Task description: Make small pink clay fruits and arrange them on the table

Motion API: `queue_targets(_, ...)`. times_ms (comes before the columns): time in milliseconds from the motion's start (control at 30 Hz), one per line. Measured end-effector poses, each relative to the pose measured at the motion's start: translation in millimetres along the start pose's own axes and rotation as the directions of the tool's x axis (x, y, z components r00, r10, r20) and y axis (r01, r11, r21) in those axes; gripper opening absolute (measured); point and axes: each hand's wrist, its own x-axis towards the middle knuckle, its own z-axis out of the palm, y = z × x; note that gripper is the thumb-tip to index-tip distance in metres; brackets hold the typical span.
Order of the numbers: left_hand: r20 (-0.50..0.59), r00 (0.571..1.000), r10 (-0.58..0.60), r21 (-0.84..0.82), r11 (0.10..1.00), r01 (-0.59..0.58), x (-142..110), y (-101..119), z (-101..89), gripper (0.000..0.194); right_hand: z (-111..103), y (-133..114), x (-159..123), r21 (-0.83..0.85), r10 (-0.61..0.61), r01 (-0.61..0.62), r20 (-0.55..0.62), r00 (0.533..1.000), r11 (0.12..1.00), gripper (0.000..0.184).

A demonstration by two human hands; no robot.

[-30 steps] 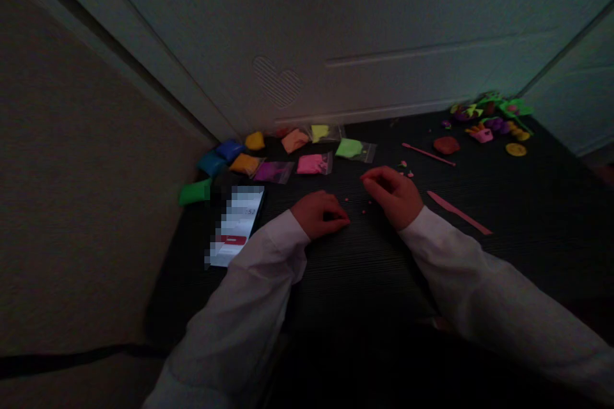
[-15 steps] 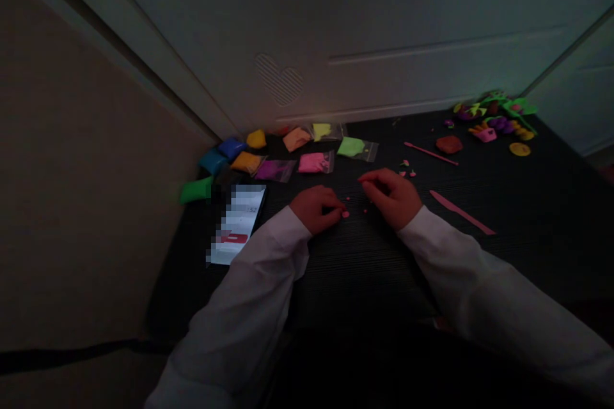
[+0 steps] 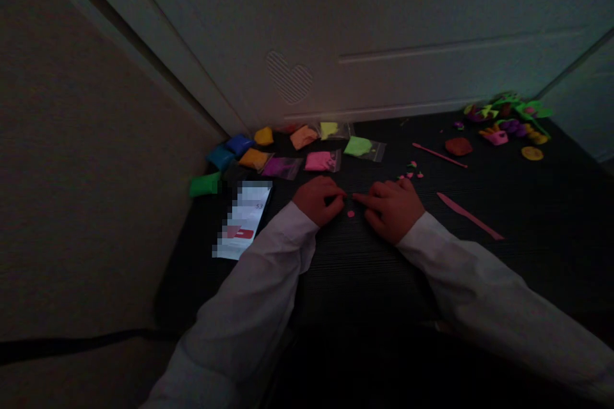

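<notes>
My left hand (image 3: pixel 320 200) rests on the dark table, its thumb and forefinger curled together at the tips. Whether anything is between them is too small to make out. My right hand (image 3: pixel 393 209) points its outstretched forefinger towards the left fingertips, a narrow gap apart; its other fingers are bent. Just below this gap lies a small flat pink clay disc (image 3: pixel 350 213), touched by neither hand. Beyond my right hand are several tiny pink clay pieces with green bits (image 3: pixel 412 165). A pink plastic modelling knife (image 3: pixel 467 214) lies right of that hand.
Bags of coloured clay, including a pink bag (image 3: pixel 320 161) and a light green bag (image 3: pixel 359 147), line the back left. A lit phone (image 3: pixel 247 220) lies by my left sleeve. Towards the back right are a thin pink stick (image 3: pixel 439 154), a red clay lump (image 3: pixel 458 146) and clay figures (image 3: pixel 508 124).
My left fingers have come off the pink disc and moved up from it. My right hand has lowered, its forefinger now stretched left towards them. The view has shifted slightly.
</notes>
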Motion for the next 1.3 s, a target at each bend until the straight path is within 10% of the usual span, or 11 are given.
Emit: queue_targets(1300, -0.087, 0.995, -0.038, -0.005, 0.999, 0.038, 0, -2, 9.8, 0.018, 3, -2, 0, 0.036, 0.052, -0.051, -0.038, 0.998, 0.998, 0.034)
